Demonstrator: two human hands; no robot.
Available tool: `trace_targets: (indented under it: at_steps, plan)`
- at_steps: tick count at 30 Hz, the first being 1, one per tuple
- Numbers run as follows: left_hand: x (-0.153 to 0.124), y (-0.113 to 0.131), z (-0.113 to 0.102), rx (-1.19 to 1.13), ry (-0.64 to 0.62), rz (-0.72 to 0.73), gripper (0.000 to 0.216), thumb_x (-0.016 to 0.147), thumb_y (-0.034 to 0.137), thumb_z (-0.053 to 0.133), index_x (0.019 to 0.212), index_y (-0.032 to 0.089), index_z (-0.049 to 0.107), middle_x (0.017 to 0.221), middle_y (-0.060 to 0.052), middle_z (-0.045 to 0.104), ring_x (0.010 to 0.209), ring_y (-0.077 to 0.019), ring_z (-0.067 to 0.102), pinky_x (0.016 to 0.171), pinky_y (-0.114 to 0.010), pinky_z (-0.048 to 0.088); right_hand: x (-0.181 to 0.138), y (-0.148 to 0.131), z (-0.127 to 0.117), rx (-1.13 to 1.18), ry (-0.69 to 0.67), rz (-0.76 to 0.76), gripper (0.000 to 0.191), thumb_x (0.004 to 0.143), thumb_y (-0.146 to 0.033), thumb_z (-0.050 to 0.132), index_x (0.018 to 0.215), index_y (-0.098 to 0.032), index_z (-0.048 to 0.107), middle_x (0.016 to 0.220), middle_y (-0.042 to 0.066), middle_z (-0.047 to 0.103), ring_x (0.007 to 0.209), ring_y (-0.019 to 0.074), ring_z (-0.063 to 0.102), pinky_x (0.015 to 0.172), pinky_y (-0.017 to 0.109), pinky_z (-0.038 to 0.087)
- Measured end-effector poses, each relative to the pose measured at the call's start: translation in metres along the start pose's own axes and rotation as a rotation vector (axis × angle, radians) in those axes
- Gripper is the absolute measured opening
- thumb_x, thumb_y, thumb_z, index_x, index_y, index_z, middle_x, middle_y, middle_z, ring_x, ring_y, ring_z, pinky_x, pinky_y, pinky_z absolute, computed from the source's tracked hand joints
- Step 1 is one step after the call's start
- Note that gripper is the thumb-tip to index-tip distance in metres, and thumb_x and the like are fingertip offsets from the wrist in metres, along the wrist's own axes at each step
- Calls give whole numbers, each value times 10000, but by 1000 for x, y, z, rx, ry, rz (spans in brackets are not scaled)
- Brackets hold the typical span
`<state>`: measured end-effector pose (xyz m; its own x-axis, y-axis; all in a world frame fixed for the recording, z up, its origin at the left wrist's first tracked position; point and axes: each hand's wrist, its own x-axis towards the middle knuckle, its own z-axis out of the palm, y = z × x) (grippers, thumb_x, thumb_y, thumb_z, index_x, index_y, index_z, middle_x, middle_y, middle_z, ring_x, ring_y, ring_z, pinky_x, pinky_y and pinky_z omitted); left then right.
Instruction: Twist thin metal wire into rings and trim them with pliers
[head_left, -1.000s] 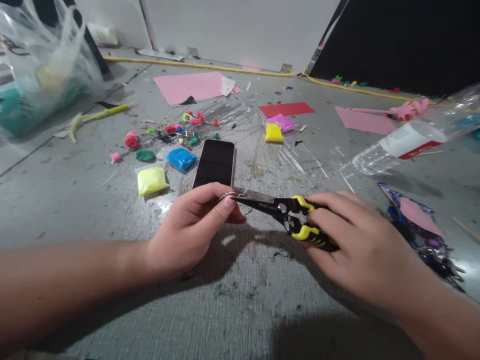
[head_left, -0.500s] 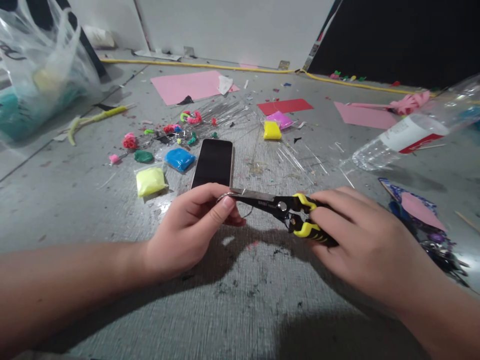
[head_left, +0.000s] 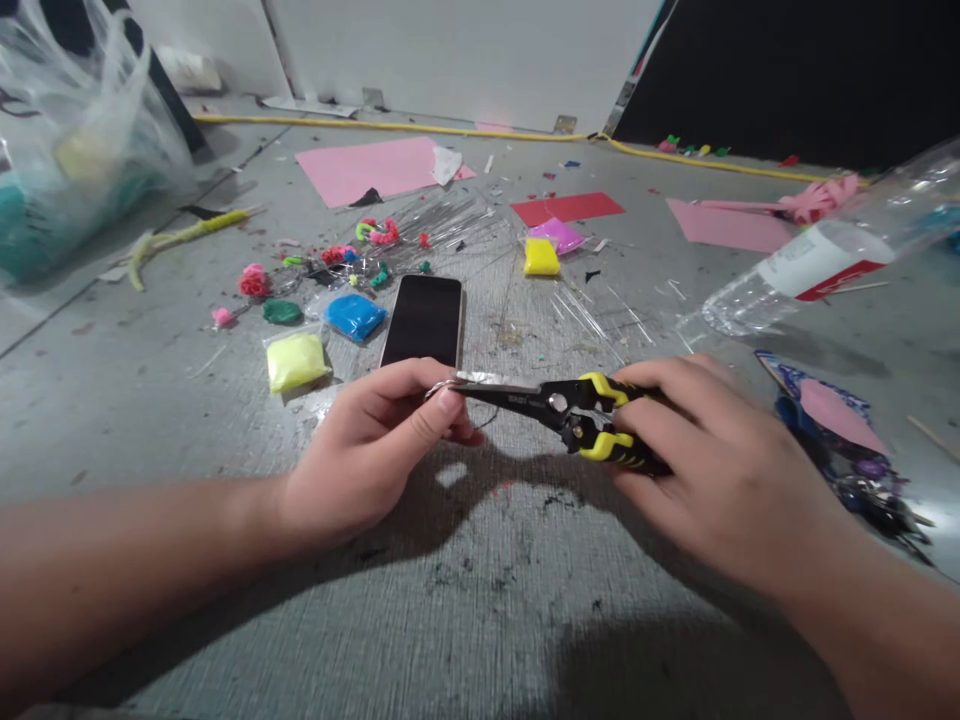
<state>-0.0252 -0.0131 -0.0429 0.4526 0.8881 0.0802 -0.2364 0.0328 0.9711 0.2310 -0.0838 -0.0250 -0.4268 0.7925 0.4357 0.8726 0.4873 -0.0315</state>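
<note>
My right hand (head_left: 720, 470) is wrapped round the black and yellow handles of long-nosed pliers (head_left: 517, 398), which point left. Their jaw tips meet the fingertips of my left hand (head_left: 375, 445). Between its thumb and forefinger my left hand pinches a thin, looped wire (head_left: 441, 387). One dark strand of it hangs below the jaws; the rest is hidden by the fingers. Just behind my left hand a smartphone (head_left: 424, 320) with a dark screen lies on the grey surface (head_left: 480, 620).
Left of the phone lie blue (head_left: 355, 316) and pale yellow clay packets (head_left: 296, 362). A yellow packet (head_left: 541, 257) and red paper (head_left: 568, 208) lie behind. A plastic bottle (head_left: 795, 270) lies at right, a plastic bag (head_left: 90, 160) stands at left. Thin clear sticks (head_left: 589, 315) are scattered about.
The plier handles have tilted slightly, and the jaws look closer together at the wire. Both hands stay nearly in place; the whole view has shifted a little.
</note>
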Motion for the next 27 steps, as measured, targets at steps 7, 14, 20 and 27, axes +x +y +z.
trace_targets:
  at_steps: [7, 14, 20, 27]
  plan:
    - [3, 1, 0, -75, -14, -59, 152, 854, 347, 797, 847, 203, 748, 755, -3, 680, 736, -124, 624, 730, -232, 549, 1, -2, 2, 47, -25, 8, 115, 935, -159, 519, 967, -136, 626, 1157, 222, 605, 1031, 356, 588, 839, 555, 539]
    - [2, -2, -4, 2, -115, 4, 141, 925, 327, 732, 851, 211, 765, 816, -15, 692, 797, -131, 625, 768, -230, 520, -7, -2, 9, 101, -86, 37, 177, 932, -89, 436, 982, -160, 591, 1480, 259, 501, 1379, 443, 494, 1127, 811, 281]
    - [1, -5, -6, -52, -157, 14, 102, 929, 296, 734, 883, 212, 768, 817, -8, 714, 790, -116, 638, 763, -211, 518, -2, -1, 8, 3, 13, 9, 124, 887, -99, 489, 898, -170, 590, 1363, 241, 522, 1298, 431, 504, 1035, 682, 445]
    - [3, -4, -5, -87, -154, 29, 75, 897, 273, 771, 871, 202, 775, 786, -13, 725, 760, -118, 652, 740, -213, 526, 2, -7, 5, -86, 111, 68, 124, 857, -112, 523, 769, -199, 508, 968, 112, 439, 876, 263, 480, 731, 421, 445]
